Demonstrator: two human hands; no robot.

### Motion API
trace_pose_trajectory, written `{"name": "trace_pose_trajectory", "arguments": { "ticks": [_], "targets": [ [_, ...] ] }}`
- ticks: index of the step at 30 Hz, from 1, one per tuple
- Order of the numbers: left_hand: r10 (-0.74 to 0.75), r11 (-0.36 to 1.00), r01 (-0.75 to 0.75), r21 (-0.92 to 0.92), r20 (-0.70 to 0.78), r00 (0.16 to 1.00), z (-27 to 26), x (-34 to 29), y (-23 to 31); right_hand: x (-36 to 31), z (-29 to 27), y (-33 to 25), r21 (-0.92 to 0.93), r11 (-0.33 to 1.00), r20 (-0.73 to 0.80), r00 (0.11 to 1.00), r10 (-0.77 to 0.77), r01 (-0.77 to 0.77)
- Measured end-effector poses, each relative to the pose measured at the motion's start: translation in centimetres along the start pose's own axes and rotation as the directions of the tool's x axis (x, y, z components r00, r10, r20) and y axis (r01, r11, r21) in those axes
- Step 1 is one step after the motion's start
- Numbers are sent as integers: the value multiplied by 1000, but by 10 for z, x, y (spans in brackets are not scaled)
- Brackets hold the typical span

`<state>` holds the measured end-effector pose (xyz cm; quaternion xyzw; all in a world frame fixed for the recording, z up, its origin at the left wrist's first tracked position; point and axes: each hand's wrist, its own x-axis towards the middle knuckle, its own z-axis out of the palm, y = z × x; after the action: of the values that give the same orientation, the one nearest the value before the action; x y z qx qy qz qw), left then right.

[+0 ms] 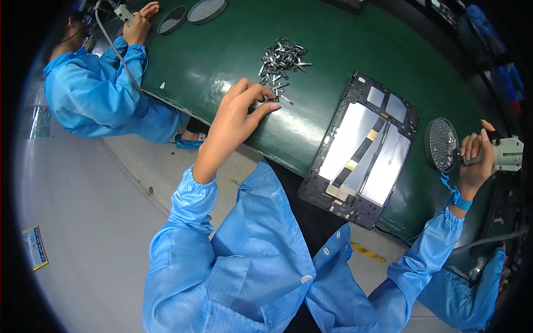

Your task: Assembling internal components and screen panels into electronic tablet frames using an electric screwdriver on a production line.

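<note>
L hand (237, 106) by parts pile (283, 55) (can't tell if pinching); R hand (477, 160) grips elec. screwdriver (507, 154).

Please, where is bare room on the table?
Bare table: between the parts pile and the opened tablet, and between that pile and the two dishes upper left. Crowded: the pile's near edge, by the left hand, and right of the tablet, with a third dish and the right hand holding a tool.
</note>
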<state>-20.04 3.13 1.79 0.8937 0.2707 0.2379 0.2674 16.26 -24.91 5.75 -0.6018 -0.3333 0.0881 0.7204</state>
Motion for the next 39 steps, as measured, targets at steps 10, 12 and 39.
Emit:
{"name": "trace_pose_trajectory", "arguments": {
  "ticks": [10,12,39],
  "targets": [
    [167,982,-175,-69,-106,980,-8,68,31,5,2,-4,30,999,3,999,32,-33],
    [596,777,-625,-80,-230,770,10,105,41,3,-1,-6,28,999,6,1000,27,-27],
    [152,860,100,-500,439,885,84,151,29,-2,12,-9,78,993,-11,996,87,-86]
  ]
}}
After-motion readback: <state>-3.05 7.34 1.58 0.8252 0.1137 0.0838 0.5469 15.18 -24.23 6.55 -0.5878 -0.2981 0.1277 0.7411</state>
